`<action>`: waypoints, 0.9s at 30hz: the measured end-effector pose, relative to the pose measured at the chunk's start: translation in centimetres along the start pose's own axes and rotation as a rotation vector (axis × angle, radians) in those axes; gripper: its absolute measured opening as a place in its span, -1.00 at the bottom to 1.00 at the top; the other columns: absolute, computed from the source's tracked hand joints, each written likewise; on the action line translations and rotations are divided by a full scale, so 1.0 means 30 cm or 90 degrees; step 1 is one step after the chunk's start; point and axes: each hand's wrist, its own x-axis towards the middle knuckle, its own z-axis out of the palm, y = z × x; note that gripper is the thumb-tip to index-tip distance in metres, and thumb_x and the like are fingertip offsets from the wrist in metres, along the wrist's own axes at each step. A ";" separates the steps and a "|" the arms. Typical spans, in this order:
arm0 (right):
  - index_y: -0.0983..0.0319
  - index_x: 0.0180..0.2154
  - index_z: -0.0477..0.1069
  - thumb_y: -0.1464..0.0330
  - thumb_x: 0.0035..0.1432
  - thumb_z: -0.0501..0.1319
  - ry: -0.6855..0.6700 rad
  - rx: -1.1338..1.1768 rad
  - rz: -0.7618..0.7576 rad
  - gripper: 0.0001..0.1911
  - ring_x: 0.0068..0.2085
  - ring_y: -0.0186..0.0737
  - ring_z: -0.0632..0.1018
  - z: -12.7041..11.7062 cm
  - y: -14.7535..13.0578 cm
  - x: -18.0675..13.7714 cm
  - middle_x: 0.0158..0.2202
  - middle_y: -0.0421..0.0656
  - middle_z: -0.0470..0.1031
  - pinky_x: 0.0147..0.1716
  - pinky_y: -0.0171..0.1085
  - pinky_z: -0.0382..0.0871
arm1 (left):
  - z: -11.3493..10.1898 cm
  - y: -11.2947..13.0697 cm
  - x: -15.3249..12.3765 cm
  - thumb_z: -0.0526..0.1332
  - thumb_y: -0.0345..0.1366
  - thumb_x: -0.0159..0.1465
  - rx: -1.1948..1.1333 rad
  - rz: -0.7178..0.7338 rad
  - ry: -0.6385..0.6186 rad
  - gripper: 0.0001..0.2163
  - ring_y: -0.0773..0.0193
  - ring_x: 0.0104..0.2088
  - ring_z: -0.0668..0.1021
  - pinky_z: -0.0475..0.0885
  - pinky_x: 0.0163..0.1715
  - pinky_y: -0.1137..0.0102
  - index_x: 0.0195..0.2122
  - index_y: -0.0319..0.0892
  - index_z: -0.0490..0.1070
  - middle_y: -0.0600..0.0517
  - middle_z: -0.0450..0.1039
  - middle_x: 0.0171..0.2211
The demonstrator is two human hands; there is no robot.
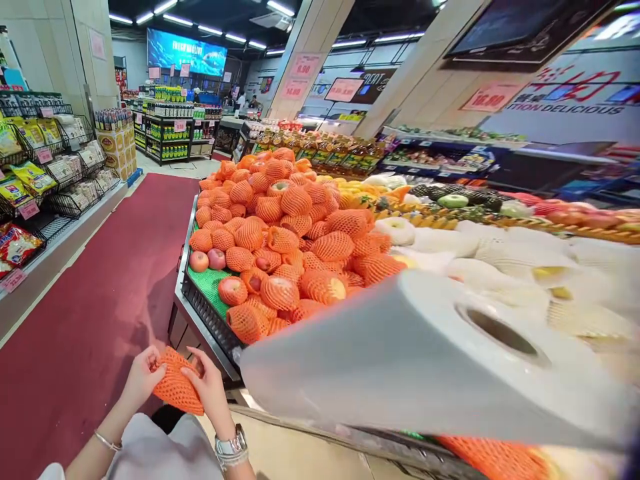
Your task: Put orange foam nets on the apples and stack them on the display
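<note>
Low in front of my body, both hands hold an orange foam fruit net (180, 381). My left hand (145, 377) pinches its left end between thumb and fingers. On the other side, my right hand (206, 381) grips the net with the thumb laid across its front. Whether a fruit sits inside the net cannot be made out. To the right and beyond my hands rises a heap of apples in orange foam nets (295, 233). Two bare apples (216, 259) lie at its left edge on a green mat (213, 283).
A big roll of clear plastic bags (350, 353) stands close on the right, hiding part of the display. White-netted fruit (500, 257) lies behind it. The black display edge (207, 317) runs beside my right hand. Shelves of packaged goods (55, 167) line the left, across the red floor (110, 280).
</note>
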 end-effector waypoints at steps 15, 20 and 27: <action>0.21 -0.32 0.45 0.05 0.27 0.15 0.431 0.144 -0.041 -0.64 -0.25 -0.17 0.50 -0.058 -0.081 0.358 -0.29 -0.11 0.49 -0.19 -0.22 0.41 | 0.035 0.091 0.398 0.13 0.12 0.35 -0.552 -0.283 -0.409 -0.45 -0.01 0.37 0.27 -0.07 0.40 0.08 0.21 -0.13 0.41 -0.12 0.45 0.21; 0.21 -0.29 0.51 0.03 0.25 0.17 0.289 0.168 0.033 -0.61 -0.32 -0.16 0.52 -0.096 -0.133 0.455 -0.37 -0.11 0.53 -0.25 -0.24 0.43 | -0.003 0.137 0.593 0.07 0.21 0.33 -0.509 -0.224 -0.508 -0.40 -0.04 0.40 0.20 -0.11 0.41 -0.02 0.31 0.05 0.29 -0.06 0.33 0.32; 0.23 -0.43 0.55 0.21 0.18 0.20 0.075 0.015 0.006 -0.73 -0.35 -0.16 0.49 -0.112 -0.240 0.650 -0.42 -0.12 0.54 -0.30 -0.26 0.36 | 0.004 0.250 0.860 0.04 0.26 0.30 -0.281 -0.092 -0.648 -0.31 -0.11 0.40 0.20 -0.10 0.40 -0.13 0.32 -0.04 0.28 -0.13 0.31 0.32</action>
